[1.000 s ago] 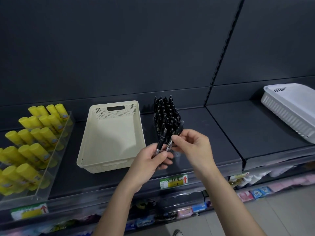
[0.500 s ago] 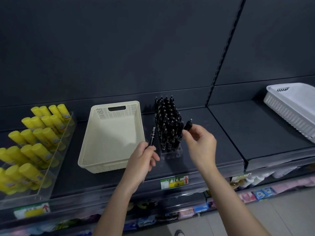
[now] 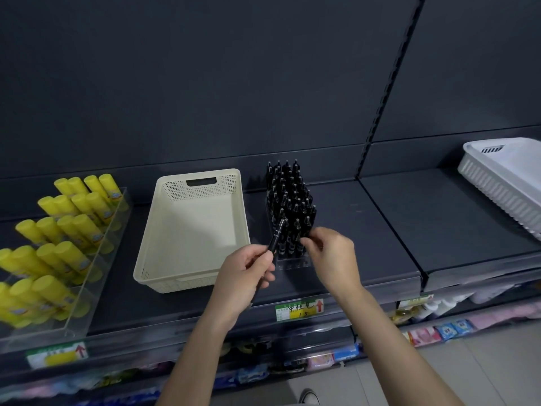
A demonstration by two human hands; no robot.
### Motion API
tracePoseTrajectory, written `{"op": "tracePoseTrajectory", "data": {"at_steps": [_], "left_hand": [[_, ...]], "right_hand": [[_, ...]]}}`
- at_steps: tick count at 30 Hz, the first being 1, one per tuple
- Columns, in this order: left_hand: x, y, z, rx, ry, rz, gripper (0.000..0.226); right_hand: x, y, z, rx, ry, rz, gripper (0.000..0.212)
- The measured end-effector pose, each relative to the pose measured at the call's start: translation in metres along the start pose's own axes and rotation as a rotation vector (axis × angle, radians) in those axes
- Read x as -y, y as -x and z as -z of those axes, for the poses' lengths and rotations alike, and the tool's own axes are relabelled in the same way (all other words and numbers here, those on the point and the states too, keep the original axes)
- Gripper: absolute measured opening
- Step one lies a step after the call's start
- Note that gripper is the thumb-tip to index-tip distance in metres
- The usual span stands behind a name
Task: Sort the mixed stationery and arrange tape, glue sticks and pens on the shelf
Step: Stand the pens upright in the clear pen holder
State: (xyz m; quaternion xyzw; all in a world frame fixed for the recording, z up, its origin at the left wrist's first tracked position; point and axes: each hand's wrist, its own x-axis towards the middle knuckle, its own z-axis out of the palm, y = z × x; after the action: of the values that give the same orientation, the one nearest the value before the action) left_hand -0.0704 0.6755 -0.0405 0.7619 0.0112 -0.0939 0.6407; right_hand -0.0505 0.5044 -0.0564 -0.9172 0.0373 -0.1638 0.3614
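Note:
Several black pens [image 3: 288, 197] stand upright in a clear rack [image 3: 292, 263] on the dark shelf [image 3: 366, 230]. My left hand [image 3: 246, 276] grips one black pen [image 3: 276, 237], its tip slanting up toward the rack's front left corner. My right hand [image 3: 330, 256] is at the rack's front right, fingertips pinching another black pen [image 3: 306, 227] that stands among the front row. Yellow glue sticks [image 3: 58, 230] fill a clear tray [image 3: 96, 276] at the far left. No tape is in view.
A cream perforated basket [image 3: 190, 235] with nothing in it sits between the glue tray and the pen rack. A white ribbed basket [image 3: 506, 177] lies at the far right of the shelf. A yellow price label [image 3: 298, 310] marks the shelf edge; packaged goods fill the lower shelves.
My hands separated, each with one pen. My right hand carried its pen up to the right of the rack, then down into the front row. My left hand stayed in place with its pen.

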Motion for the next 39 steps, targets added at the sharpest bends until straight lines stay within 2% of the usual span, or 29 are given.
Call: {"op": "tracePoseTrajectory", "data": {"at_steps": [3, 5, 7, 9, 11, 14, 17, 20, 22, 25, 28, 31, 39], "left_hand": [[-0.001, 0.000, -0.001, 0.007, 0.047, -0.006, 0.010], [0.000, 0.000, -0.002, 0.035, 0.062, -0.020, 0.010], [0.000, -0.001, -0.004, 0.070, 0.066, -0.039, 0.011], [-0.001, -0.003, -0.007, 0.107, 0.063, -0.058, 0.012], [-0.002, -0.005, -0.011, 0.141, 0.043, -0.074, 0.011], [-0.004, -0.009, -0.013, 0.154, -0.008, -0.096, 0.010], [-0.002, -0.013, -0.013, 0.098, -0.109, -0.123, 0.007], [0.002, -0.015, -0.015, 0.050, -0.176, -0.118, 0.025], [0.005, -0.016, -0.018, 0.033, -0.192, -0.103, 0.041], [0.012, -0.015, -0.027, 0.004, -0.329, -0.110, 0.052], [0.018, -0.017, -0.033, -0.045, -0.464, -0.131, 0.063], [0.024, -0.025, -0.038, -0.063, -0.496, -0.165, 0.075], [0.040, -0.050, -0.046, -0.060, -0.573, -0.143, 0.061]], "right_hand": [[-0.001, 0.007, 0.009, -0.034, -0.059, -0.069, 0.017], [0.004, 0.011, 0.017, -0.053, -0.181, -0.130, 0.011], [0.013, 0.011, 0.025, 0.039, -0.388, -0.182, 0.002], [0.024, 0.009, 0.031, 0.192, -0.581, -0.194, 0.006], [0.030, 0.007, 0.034, 0.265, -0.622, -0.150, 0.005], [0.029, 0.006, 0.033, 0.226, -0.615, -0.124, 0.013], [0.023, 0.005, 0.034, 0.150, -0.605, -0.154, 0.022], [0.019, 0.000, 0.045, 0.050, -0.654, -0.204, 0.017], [0.015, -0.005, 0.054, -0.030, -0.621, -0.210, 0.011], [0.005, -0.012, 0.058, -0.133, -0.468, -0.203, 0.009], [-0.001, -0.016, 0.052, -0.126, -0.351, -0.175, 0.003], [-0.004, -0.017, 0.045, -0.104, -0.249, -0.121, 0.009], [-0.009, -0.018, 0.028, 0.031, -0.096, 0.034, 0.007]]}}
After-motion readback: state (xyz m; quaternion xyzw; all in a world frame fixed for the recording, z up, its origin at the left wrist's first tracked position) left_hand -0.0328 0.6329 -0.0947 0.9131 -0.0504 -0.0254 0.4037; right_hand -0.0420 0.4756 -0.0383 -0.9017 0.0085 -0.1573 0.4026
